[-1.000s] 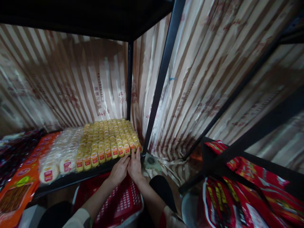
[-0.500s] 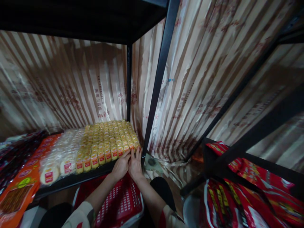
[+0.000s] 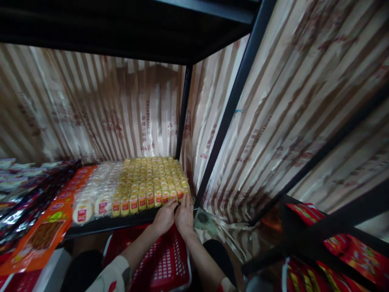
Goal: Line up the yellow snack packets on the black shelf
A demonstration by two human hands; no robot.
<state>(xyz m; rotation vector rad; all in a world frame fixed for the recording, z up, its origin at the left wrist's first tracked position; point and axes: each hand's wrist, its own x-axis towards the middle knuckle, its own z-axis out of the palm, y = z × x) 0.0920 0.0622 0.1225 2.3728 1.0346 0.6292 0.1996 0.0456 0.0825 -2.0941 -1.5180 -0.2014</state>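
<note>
Both my hands meet at the front right corner of a low black shelf [image 3: 121,222]. My left hand [image 3: 165,217] has its fingers curled against the front row of small yellow packets with red labels [image 3: 152,180]. My right hand [image 3: 184,215] lies beside it, fingers stretched up onto the rightmost packets by the black shelf post [image 3: 225,121]. The packets fill the right part of the shelf in tidy rows. What the left fingers grip, if anything, is hidden.
Left of the yellow packets lie round white cakes in clear wrap [image 3: 94,198], then orange packs [image 3: 45,233] and dark packs [image 3: 21,198]. A red plastic basket [image 3: 164,263] sits under my arms. Red snack bags [image 3: 355,251] fill a rack at right. Striped cloth hangs behind.
The view has shifted right and down a little. Both hands stay together at the front right packets, the fingers having crept slightly further onto the front row.
</note>
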